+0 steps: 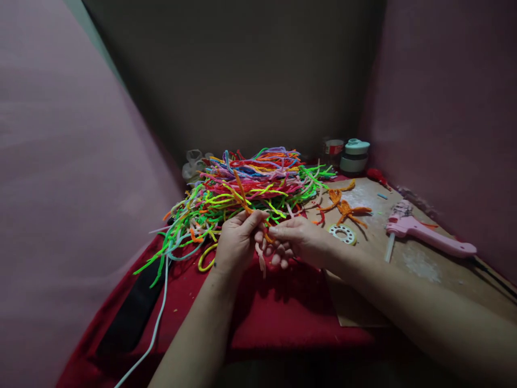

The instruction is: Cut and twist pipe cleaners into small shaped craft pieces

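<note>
I pinch an orange fuzzy stem [243, 199] between the fingers of my left hand [238, 237] and right hand [299, 237], its long end pointing to eleven o'clock. A pale pink strip [260, 258] hangs below, at six. The bright pile of stems [262, 180] lies at twelve, bent orange loops [347, 210] at two, a pink glue gun [428, 234] at three.
</note>
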Tool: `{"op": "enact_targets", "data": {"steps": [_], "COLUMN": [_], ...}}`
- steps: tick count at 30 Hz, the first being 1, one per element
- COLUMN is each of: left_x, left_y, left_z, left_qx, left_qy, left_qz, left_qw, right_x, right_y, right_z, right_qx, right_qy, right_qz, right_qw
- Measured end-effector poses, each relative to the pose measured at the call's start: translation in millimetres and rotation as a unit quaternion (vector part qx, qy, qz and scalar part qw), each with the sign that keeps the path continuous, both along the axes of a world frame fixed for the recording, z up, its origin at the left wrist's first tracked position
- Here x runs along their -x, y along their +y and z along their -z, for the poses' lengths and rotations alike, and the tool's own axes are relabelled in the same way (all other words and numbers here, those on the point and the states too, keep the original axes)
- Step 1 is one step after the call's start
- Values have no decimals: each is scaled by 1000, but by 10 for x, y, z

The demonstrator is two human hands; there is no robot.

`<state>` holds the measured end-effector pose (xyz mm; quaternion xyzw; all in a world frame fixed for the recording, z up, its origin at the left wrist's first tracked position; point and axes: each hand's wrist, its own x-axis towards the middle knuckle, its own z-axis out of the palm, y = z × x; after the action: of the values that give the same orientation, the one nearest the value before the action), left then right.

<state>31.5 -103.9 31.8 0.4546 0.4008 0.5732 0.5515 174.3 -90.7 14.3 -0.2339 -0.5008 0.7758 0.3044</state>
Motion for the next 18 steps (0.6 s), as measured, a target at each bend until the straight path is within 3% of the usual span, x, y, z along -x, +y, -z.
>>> {"op": "enact_targets", "data": {"steps": [3,11,18], "left_x": [20,6,-16], "left_y": [-4,-26,-49], "left_z": [-15,-22,-26], "left_qx": [-3,-13,-75], "left_qy": [-32,-29,111], "left_qz": [0,30,-105], "left_qw": [999,999,985], "right_x": [-14,14,47], "right_y": [32,39,18], "right_z": [29,56,86], "right_qx": [40,86,70], "right_qy": [57,73,24], "right_qz": [11,56,71], "right_qw": [998,992,995]}}
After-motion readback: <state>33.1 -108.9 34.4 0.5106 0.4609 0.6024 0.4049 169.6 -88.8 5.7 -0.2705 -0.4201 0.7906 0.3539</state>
